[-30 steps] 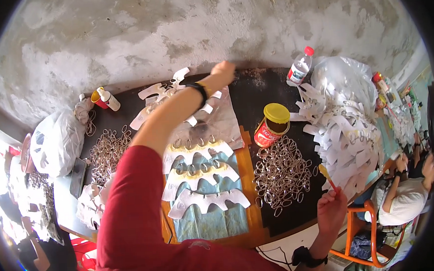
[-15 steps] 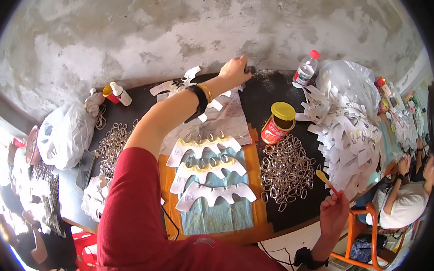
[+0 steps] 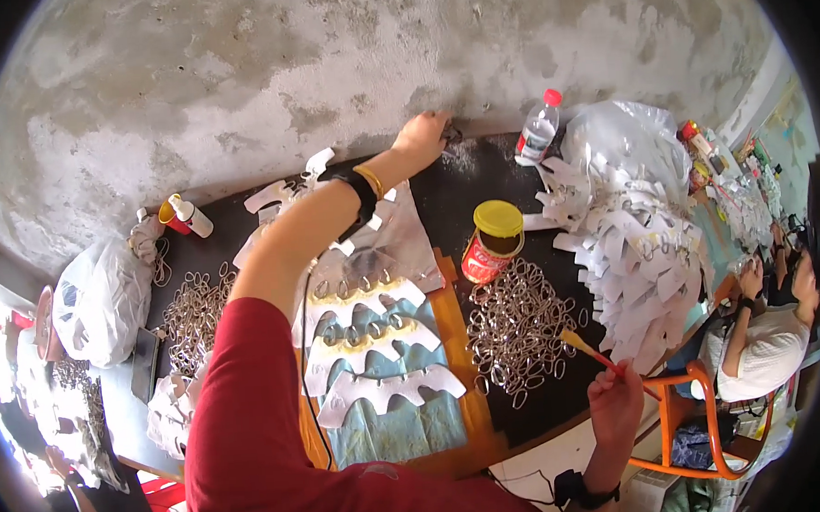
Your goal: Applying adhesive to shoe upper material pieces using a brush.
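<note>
My left hand point(image 3: 422, 137) reaches to the far edge of the table by the wall. Its fingers are closed at a small dark thing point(image 3: 452, 136) that I cannot make out. Near the table's right front edge, my right hand point(image 3: 615, 403) grips a brush point(image 3: 603, 358) by its red handle, its yellowish bristles pointing up left. In front of me, three white scalloped pieces point(image 3: 391, 388) lie in rows on a blue cloth point(image 3: 401, 435). The two farther ones carry metal rings and a yellowish smear along their upper edges; the nearest shows neither.
An open red can point(image 3: 483, 261) with a yellow lid stands behind a heap of metal rings point(image 3: 522, 329). White cut pieces point(image 3: 638, 272) pile up at right beside a bottle point(image 3: 539, 131). More rings point(image 3: 193, 314) and a plastic bag point(image 3: 106, 300) lie left. A dark cable point(image 3: 307, 373) runs beside the cloth.
The view has shifted, so the table's things sit farther left. My left hand remains at the far edge by the wall. The brush in my right hand now leans more to the left.
</note>
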Motion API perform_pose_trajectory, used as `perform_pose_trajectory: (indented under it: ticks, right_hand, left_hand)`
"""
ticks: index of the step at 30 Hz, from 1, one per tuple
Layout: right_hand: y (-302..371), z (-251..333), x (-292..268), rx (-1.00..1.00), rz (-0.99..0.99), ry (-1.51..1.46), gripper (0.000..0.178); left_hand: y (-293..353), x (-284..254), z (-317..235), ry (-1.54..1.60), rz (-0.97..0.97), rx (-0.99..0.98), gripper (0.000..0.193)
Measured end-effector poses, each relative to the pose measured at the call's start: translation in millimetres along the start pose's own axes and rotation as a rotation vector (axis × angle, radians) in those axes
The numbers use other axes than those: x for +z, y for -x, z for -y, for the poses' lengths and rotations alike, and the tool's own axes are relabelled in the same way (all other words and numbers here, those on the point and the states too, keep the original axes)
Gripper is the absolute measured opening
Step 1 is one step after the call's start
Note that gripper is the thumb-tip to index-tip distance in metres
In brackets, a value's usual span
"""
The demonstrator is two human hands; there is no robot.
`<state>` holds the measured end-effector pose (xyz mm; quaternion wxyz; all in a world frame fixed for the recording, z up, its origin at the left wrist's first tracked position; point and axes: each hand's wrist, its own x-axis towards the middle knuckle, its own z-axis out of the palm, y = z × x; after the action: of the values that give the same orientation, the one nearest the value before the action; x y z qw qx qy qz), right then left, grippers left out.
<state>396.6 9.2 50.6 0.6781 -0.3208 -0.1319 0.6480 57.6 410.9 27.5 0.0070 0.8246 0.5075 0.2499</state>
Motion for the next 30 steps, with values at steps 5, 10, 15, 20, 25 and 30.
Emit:
perform_pose_trajectory:
  ticks: [5, 10, 15, 20, 25, 30]
  right_hand:
    - [1.5, -0.5, -6.4, -0.011, -0.042, 0.016, 0.02]
    - [-4.5, -3.8, 0.4, 0.006, -0.04, 0.059, 0.017]
    - [3.1, -9.9, 1.2, 0.025, -0.064, 0.035, 0.016]
    - [9.8, -6.4, -2.0, 0.022, -0.026, 0.068, 0.015]
    - [16.7, -3.3, -10.5, -0.025, -0.049, 0.054, 0.018]
    - [13.3, -5.6, -9.3, -0.016, -0.031, 0.073, 0.017]
  left_hand:
    - [38.2, -38.6, -52.7, 0.131, 0.27, 0.044, 0.027]
    - [75.6, 22.9, -32.8, 0.094, 0.349, 0.132, 0.027]
    - [-4.8, 50.9, -15.0, 0.316, 0.269, -0.1, 0.028]
    - [-45.2, 25.2, -30.0, 0.244, -0.205, -0.027, 0.031]
    - [-3.0, -13.8, -78.9, 0.295, 0.29, 0.043, 0.037]
    - [54.5, 16.6, -89.0, 0.283, 0.613, 0.359, 0.029]
